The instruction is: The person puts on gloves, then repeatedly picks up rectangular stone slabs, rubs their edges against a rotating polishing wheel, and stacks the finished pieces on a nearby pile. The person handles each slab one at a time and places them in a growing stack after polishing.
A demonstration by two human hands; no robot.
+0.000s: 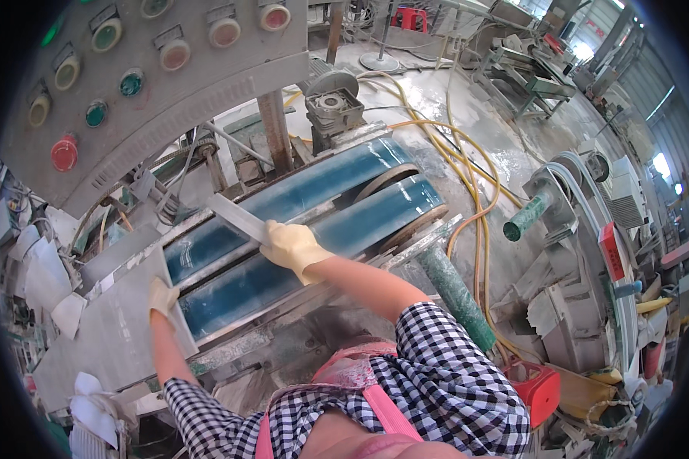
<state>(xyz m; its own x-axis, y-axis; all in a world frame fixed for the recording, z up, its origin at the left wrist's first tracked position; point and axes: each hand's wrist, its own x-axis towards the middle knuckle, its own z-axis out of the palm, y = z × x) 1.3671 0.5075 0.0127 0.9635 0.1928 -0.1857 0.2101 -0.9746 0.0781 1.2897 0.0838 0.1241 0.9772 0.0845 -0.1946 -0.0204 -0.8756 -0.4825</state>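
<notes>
My right hand (292, 246), in a cream glove, is closed round the near end of a narrow grey strip (233, 216). The strip slants across the gap between two blue conveyor belts (306, 191), above the machine. To the left, my gloved left hand (163, 298) lies at the right edge of a wide, flat grey slab (103, 325), beside the belts' left end. Its thumb stands apart from the fingers, which show only in part. Whether that slab is loose or part of the machine, I cannot tell.
A control panel (168, 99) with coloured buttons overhangs the far left. Behind the belts stands a motor (333, 107). Yellow hoses (478, 191) trail over the wet floor. A green roller (455, 298) and a red plastic stool (540, 394) are at the right. Broken pieces lie around.
</notes>
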